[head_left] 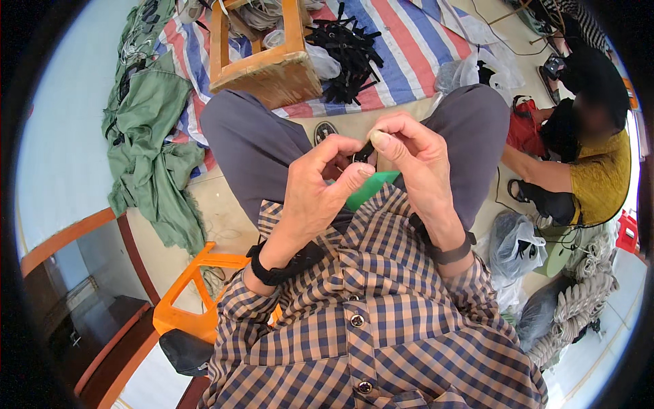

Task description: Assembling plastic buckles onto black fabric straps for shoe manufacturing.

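Observation:
Above my lap, a small black strap piece (363, 153) is pinched between both hands, with a pale glint at its lower end. My left hand (315, 187) closes thumb and fingers around that lower end. My right hand (421, 163) grips the upper end between thumb and forefinger. The fingers partly hide the piece, so its full shape does not show. Just below the hands, a bright green thing (371, 189) lies between my thighs. Beyond my knees, a tangled pile of short black straps (346, 54) rests on a striped sheet (402, 51).
A worn wooden stool (272, 75) stands beyond my left knee. Green cloth (153, 123) heaps on the left, above an orange plastic stool (187, 293). At the right sits another person (599, 170), near plastic bags (514, 249) and bundled cords (579, 307).

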Available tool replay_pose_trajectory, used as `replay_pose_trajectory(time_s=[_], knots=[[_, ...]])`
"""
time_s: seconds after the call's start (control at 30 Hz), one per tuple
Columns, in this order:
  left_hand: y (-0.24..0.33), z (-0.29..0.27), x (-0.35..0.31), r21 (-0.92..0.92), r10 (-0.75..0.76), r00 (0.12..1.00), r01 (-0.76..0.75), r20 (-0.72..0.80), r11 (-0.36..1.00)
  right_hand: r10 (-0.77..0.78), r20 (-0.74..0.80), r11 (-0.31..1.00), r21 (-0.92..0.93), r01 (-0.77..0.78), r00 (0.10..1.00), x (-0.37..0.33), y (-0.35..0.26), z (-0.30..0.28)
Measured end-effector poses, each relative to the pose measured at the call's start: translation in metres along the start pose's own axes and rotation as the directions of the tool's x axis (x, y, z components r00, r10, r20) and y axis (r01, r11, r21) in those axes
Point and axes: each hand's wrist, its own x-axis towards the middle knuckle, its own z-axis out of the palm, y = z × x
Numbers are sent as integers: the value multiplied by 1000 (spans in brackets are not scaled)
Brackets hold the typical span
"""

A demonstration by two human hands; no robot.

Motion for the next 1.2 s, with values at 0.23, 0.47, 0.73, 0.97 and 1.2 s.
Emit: replay_pose_trajectory(time_s=[0.23, 0.47, 0.73, 0.97, 1.2], knots=[[4, 8, 0, 53, 55, 997, -53, -46, 997, -99, -16, 991, -88, 97, 995, 0, 4, 4], [13, 11, 0, 43, -22, 998, 25, -63, 999, 234, 29, 875, 430, -224, 972, 4, 10, -1], [15, 15, 4, 10, -16, 996, 17, -88, 1000, 159, -83, 934, 334, -123, 984, 5, 14, 4], [6, 15, 5, 72, -10, 994, 17, -106, 997, 253, -49, 888, 408, -212, 966, 7, 21, 1], [10, 18, 6, -2, -13, 993, 13, -117, 1000, 236, -40, 939, 267, -217, 971, 9, 18, 0]])
